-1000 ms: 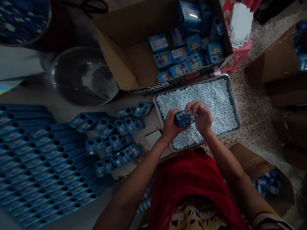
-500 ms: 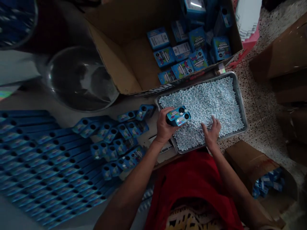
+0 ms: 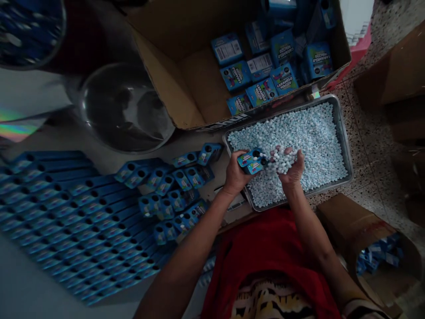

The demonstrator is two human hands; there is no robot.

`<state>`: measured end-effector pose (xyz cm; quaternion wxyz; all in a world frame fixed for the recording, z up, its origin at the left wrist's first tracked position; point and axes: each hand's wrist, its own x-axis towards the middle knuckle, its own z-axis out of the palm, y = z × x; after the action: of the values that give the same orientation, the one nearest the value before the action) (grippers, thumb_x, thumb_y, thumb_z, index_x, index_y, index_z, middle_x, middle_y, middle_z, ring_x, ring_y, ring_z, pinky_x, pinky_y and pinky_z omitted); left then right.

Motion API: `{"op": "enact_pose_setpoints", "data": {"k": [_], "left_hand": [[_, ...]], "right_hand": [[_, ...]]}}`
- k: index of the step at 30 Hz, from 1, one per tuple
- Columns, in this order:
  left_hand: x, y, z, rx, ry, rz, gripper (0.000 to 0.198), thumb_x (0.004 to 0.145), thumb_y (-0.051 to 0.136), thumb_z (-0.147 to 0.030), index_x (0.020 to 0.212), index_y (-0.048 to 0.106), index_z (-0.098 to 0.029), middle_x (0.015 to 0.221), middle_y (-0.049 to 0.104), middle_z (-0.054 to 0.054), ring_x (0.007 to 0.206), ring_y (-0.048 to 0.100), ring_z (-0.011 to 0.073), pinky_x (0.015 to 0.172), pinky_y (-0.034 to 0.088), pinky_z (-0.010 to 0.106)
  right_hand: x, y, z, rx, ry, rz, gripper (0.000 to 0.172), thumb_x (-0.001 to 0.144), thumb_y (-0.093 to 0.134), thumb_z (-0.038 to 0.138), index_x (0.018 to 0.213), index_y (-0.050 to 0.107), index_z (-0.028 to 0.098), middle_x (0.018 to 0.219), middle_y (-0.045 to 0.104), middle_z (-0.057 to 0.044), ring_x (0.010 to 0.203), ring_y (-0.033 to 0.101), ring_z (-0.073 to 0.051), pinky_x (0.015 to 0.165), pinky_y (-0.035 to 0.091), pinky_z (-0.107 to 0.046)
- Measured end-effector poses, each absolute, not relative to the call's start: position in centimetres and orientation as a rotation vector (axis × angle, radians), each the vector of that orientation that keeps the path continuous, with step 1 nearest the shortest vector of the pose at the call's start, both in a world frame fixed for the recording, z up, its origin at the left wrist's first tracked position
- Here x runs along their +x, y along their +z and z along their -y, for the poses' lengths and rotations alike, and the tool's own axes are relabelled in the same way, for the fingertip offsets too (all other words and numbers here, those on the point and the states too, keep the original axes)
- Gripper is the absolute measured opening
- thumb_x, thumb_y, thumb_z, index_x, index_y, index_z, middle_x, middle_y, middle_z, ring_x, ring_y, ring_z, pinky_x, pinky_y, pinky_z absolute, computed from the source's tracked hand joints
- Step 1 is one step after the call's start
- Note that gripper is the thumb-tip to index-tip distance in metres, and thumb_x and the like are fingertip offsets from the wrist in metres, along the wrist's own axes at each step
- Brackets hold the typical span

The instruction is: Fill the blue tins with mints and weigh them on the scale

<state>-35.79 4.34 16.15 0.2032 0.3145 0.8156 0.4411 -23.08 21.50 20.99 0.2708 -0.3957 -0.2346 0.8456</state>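
My left hand (image 3: pixel 235 176) grips a small blue carton (image 3: pixel 251 161) with round holes in its side, holding it over the near left part of a metal tray (image 3: pixel 345 133). The tray is full of small pale blue and white candies (image 3: pixel 305 133). My right hand (image 3: pixel 289 168) is cupped palm up with a heap of these candies in it, right beside the carton's open end.
A big cardboard box (image 3: pixel 166 84) holds several filled blue cartons (image 3: pixel 262 71) behind the tray. Flat blue carton blanks (image 3: pixel 66 221) and folded empty ones (image 3: pixel 175 186) cover the table at left. A steel bowl (image 3: pixel 122 110) stands behind them. Brown boxes (image 3: pixel 365 230) sit on the speckled floor.
My right hand left the carton, dipped into the tray, and now has come up with a handful of candies next to the carton. The left hand kept hold of the carton.
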Motion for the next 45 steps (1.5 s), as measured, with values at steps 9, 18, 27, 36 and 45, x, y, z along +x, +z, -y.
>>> {"op": "enact_pose_setpoints", "data": {"k": [9, 18, 27, 36, 45], "left_hand": [[-35.4, 20.6, -5.6, 0.989, 1.133, -2.303, 0.074, 0.067, 0.096, -0.032, 0.131, 0.06, -0.025, 0.128, 0.078, 0.007, 0.113, 0.079, 0.0322, 0.097, 0.063, 0.043], [-33.7, 22.8, -7.6, 1.03, 1.136, -2.224, 0.079, 0.061, 0.102, -0.039, 0.128, 0.062, -0.026, 0.114, 0.081, 0.004, 0.101, 0.081, 0.0296, 0.086, 0.064, 0.037], [-31.4, 20.8, -8.7, 0.764, 1.217, -2.343, 0.085, 0.057, 0.104, -0.05, 0.125, 0.057, -0.027, 0.1, 0.079, 0.0, 0.086, 0.08, 0.0264, 0.072, 0.062, 0.035], [-33.1, 19.6, -5.8, 0.844, 1.378, -2.257, 0.086, 0.064, 0.102, -0.056, 0.133, 0.061, -0.026, 0.123, 0.08, 0.01, 0.104, 0.082, 0.0297, 0.092, 0.067, 0.043], [-34.2, 19.0, -2.7, 0.988, 1.212, -2.366, 0.077, 0.073, 0.097, -0.044, 0.138, 0.06, -0.026, 0.141, 0.075, 0.014, 0.133, 0.073, 0.0373, 0.115, 0.059, 0.055]], "right_hand": [[-26.4, 27.9, -21.7, -0.801, 2.154, 1.051, 0.057, 0.093, 0.054, 0.082, 0.086, 0.069, 0.027, 0.111, 0.074, -0.006, 0.095, 0.074, -0.024, 0.096, 0.06, -0.048], [-25.2, 30.3, -23.2, -0.787, 2.109, 1.168, 0.065, 0.089, 0.05, 0.091, 0.096, 0.07, 0.029, 0.088, 0.068, -0.004, 0.088, 0.069, -0.025, 0.093, 0.06, -0.047], [-23.1, 29.0, -22.4, -0.574, 1.989, 1.543, 0.052, 0.099, 0.054, 0.074, 0.081, 0.08, 0.033, 0.094, 0.077, -0.004, 0.114, 0.071, -0.03, 0.122, 0.046, -0.057], [-15.4, 19.4, -28.3, -1.256, 1.139, 2.307, 0.058, 0.098, 0.062, 0.07, 0.138, 0.073, 0.029, 0.16, 0.054, -0.014, 0.154, 0.047, -0.035, 0.13, 0.034, -0.063], [-23.2, 13.9, -23.4, -1.434, 1.368, 1.95, 0.043, 0.085, 0.073, 0.056, 0.11, 0.073, 0.022, 0.113, 0.072, -0.009, 0.114, 0.067, -0.028, 0.111, 0.053, -0.051]]}}
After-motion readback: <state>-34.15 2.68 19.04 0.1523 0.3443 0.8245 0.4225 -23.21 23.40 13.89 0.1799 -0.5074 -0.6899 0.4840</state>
